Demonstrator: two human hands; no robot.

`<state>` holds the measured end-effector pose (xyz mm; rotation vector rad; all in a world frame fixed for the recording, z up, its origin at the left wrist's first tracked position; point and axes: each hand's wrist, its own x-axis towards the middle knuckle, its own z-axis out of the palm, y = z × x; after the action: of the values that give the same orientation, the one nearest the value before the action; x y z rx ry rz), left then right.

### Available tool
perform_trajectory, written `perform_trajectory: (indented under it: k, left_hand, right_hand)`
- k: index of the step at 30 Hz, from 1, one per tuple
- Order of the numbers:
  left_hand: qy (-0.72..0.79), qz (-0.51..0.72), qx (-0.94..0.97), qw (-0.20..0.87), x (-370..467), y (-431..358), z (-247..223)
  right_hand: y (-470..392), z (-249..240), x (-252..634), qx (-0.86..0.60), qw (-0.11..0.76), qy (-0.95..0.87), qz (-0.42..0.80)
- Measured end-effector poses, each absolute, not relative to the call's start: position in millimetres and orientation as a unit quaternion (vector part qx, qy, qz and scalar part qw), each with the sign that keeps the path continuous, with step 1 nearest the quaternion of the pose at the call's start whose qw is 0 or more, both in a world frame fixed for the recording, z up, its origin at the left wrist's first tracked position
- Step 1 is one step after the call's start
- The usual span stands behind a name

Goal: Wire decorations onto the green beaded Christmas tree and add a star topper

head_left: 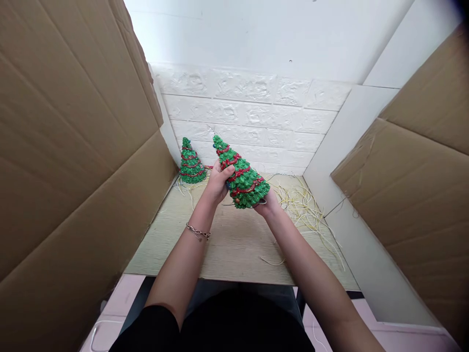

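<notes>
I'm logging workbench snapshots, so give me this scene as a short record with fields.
left hand: around the upper side of the held tree
right hand: under the held tree's base
held tree: green, red garlands, tilted, top toward the left
second tree: upright, at the table's back left
loose wires: tangled, right side of the table
bracelet: left wrist
</notes>
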<state>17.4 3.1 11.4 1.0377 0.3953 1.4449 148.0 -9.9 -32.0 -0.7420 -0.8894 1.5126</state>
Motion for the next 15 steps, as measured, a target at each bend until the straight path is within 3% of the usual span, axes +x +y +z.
perform_trajectory:
  k: [8,15]
  left_hand:
    - [0.232,0.625,0.502,0.552,13.9,11.3,8.2]
    - [0.262,0.584,0.480,0.600,17.7,17.6,-1.5]
  right_hand:
    - [-9.5,-30.7,147.6,-0.312,0.638,-0.240,0.662]
    - [1.0,-43.8,159.8,-0.393,0.727,-0.242,0.508]
